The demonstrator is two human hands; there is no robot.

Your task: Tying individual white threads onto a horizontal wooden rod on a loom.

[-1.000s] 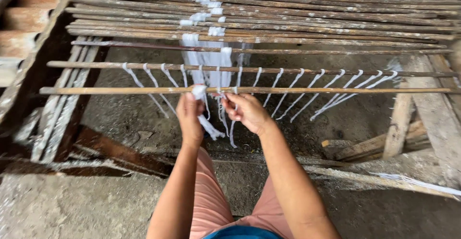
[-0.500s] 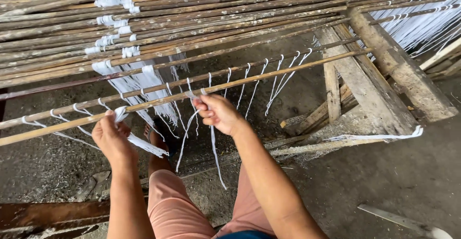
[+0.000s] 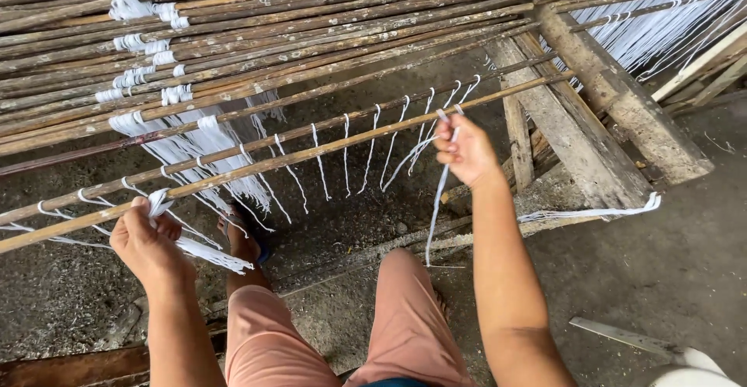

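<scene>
No packages, labels, signs or screens visible in the head view.

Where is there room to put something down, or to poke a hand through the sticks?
Bare concrete floor lies right of the right hand, beyond the wooden beam. Between the white strings hanging from the front pole are narrow gaps. The stacked bamboo sticks above are crowded.
</scene>
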